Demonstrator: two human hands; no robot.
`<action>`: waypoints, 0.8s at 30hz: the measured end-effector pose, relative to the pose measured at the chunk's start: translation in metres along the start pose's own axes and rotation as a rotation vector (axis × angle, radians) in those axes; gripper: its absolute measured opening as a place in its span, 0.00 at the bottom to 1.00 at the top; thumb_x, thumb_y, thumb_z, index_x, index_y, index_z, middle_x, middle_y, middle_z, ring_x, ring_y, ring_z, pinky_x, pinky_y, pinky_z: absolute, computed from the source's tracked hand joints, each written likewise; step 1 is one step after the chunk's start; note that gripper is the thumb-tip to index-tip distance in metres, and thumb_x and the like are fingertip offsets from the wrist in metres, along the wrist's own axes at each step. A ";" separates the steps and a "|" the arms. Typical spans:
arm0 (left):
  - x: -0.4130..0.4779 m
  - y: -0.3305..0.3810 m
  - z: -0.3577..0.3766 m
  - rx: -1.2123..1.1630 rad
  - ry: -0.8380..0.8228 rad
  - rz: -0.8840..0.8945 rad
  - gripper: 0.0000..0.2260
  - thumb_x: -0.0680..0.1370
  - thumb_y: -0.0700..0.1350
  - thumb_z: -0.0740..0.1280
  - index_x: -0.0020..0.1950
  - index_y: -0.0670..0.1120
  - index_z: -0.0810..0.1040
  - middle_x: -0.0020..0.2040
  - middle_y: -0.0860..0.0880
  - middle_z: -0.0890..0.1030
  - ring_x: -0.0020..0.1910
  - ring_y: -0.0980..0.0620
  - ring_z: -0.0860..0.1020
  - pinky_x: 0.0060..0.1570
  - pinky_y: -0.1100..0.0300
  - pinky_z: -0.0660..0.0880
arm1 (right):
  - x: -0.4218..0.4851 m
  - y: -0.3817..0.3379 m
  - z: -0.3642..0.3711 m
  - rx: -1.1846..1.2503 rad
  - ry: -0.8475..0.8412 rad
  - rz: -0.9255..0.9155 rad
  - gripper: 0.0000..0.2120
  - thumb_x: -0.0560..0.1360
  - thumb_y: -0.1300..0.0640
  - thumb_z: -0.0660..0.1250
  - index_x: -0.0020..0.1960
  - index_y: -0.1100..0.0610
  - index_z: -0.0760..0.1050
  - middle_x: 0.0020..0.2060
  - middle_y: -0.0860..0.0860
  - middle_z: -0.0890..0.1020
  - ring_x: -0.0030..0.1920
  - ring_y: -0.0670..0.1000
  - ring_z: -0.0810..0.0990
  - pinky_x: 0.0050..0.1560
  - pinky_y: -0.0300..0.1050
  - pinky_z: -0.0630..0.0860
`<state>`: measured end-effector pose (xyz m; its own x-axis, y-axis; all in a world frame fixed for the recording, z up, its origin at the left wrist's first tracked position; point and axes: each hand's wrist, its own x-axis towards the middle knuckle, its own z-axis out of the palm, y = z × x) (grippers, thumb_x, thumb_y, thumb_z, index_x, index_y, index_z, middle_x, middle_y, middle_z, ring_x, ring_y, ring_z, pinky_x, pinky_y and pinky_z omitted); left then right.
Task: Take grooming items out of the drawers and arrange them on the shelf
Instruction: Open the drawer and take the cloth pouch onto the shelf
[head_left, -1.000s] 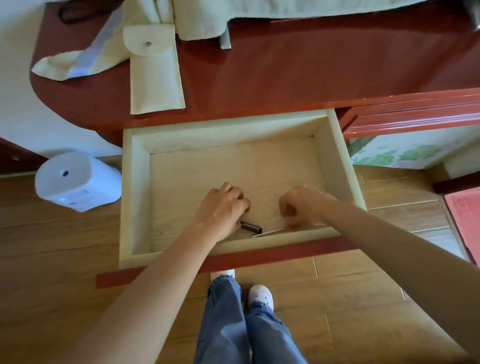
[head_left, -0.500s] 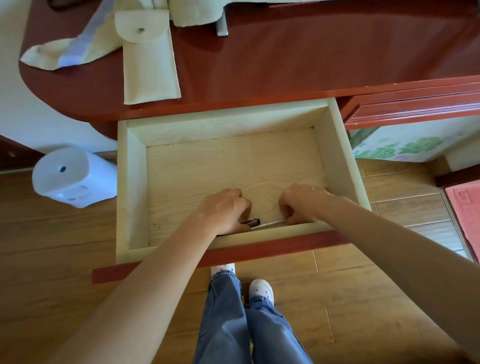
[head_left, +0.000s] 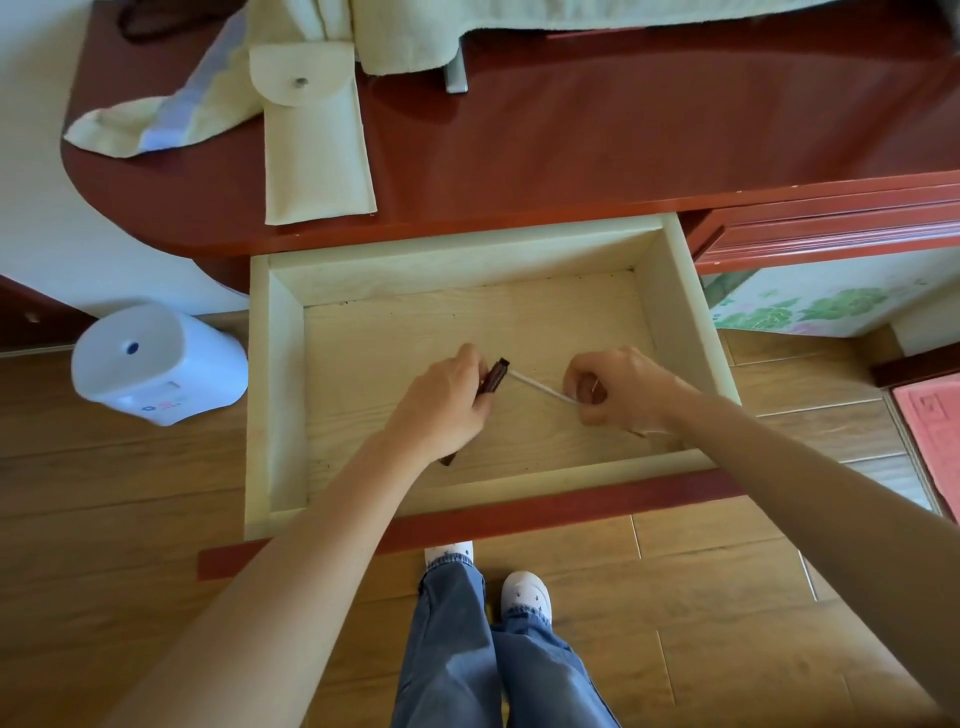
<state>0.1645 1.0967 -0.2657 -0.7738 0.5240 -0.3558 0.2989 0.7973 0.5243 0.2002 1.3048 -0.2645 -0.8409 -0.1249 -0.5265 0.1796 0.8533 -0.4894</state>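
A pale wooden drawer (head_left: 691, 317) is pulled out from a red-brown dressing table (head_left: 597, 135). My left hand (head_left: 441, 405) is over the drawer's middle, closed around a dark brown stick-shaped item (head_left: 494, 375) whose square end pokes out past my fingers. My right hand (head_left: 618, 389) is closed on a thin white stick (head_left: 540, 387) that slants up-left toward the brown item. Both items are lifted off the drawer floor.
On the table top lie a cream fabric pouch (head_left: 311, 140) with a snap flap and a draped cream towel (head_left: 171, 114). A white appliance (head_left: 156, 364) stands on the wooden floor left of the drawer. A pink mat (head_left: 935, 431) lies at the right edge.
Both hands have risen from the drawer's front edge toward its middle, lifting the brown item and the white stick off the drawer floor.
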 end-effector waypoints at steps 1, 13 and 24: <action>0.001 0.002 -0.005 -0.039 0.043 0.011 0.10 0.79 0.42 0.64 0.58 0.41 0.68 0.48 0.44 0.79 0.40 0.46 0.79 0.40 0.51 0.77 | 0.000 -0.004 -0.005 0.055 0.044 -0.003 0.09 0.68 0.65 0.70 0.46 0.55 0.77 0.37 0.46 0.79 0.40 0.48 0.79 0.46 0.41 0.77; 0.028 0.030 -0.083 -0.360 0.603 0.035 0.14 0.76 0.44 0.68 0.59 0.41 0.72 0.53 0.46 0.79 0.41 0.48 0.78 0.45 0.62 0.71 | 0.017 -0.082 -0.071 0.465 0.641 -0.012 0.08 0.68 0.62 0.72 0.42 0.51 0.76 0.33 0.41 0.79 0.30 0.34 0.75 0.35 0.25 0.72; 0.052 0.016 -0.157 -0.386 0.688 -0.012 0.20 0.77 0.42 0.68 0.67 0.45 0.68 0.45 0.48 0.78 0.42 0.51 0.75 0.42 0.66 0.66 | 0.057 -0.156 -0.115 0.537 0.667 -0.037 0.07 0.71 0.60 0.72 0.48 0.56 0.79 0.33 0.45 0.80 0.33 0.43 0.79 0.39 0.39 0.82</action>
<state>0.0410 1.0897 -0.1543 -0.9852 0.1126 0.1290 0.1705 0.5751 0.8001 0.0660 1.2232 -0.1383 -0.9452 0.3196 -0.0672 0.2222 0.4784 -0.8495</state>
